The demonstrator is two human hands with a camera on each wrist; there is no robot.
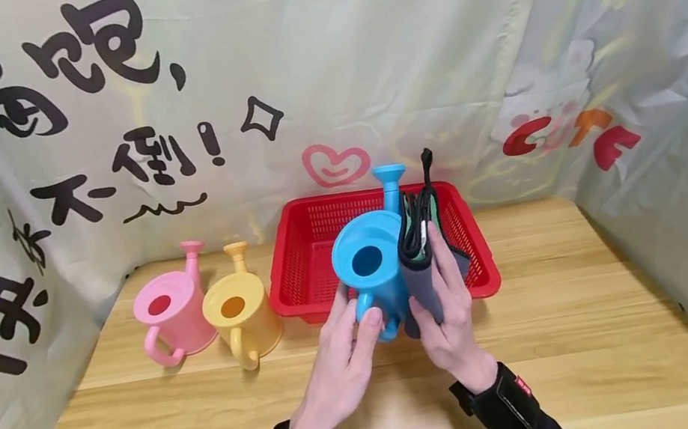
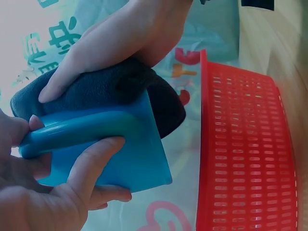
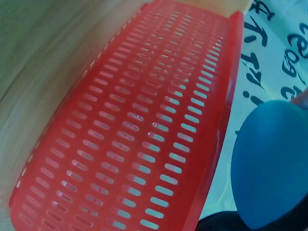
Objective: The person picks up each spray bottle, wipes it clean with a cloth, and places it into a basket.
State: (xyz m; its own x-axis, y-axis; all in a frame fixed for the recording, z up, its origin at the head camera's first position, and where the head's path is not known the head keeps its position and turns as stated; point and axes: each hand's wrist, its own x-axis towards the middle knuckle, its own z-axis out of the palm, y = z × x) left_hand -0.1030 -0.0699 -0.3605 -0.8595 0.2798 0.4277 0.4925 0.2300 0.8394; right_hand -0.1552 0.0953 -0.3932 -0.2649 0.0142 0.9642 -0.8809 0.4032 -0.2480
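Note:
My left hand (image 1: 340,374) holds a blue watering can (image 1: 390,286) in front of and above the red basket. In the left wrist view, its fingers wrap about the blue handle (image 2: 82,134) and lie along the can's side. My right hand (image 1: 454,321) grips a folded dark grey cloth item (image 1: 422,281) with black edging and a black loop on top. That cloth (image 2: 106,91) lies against the can's side. In the right wrist view only the can's rounded blue base (image 3: 269,163) and a dark edge of cloth show.
A red perforated plastic basket (image 1: 302,252) stands at the back of the wooden table (image 1: 541,333). Left of it are a yellow watering can (image 1: 261,331) and a pink watering can (image 1: 191,323), side by side. A printed fabric backdrop (image 1: 424,41) hangs behind the table.

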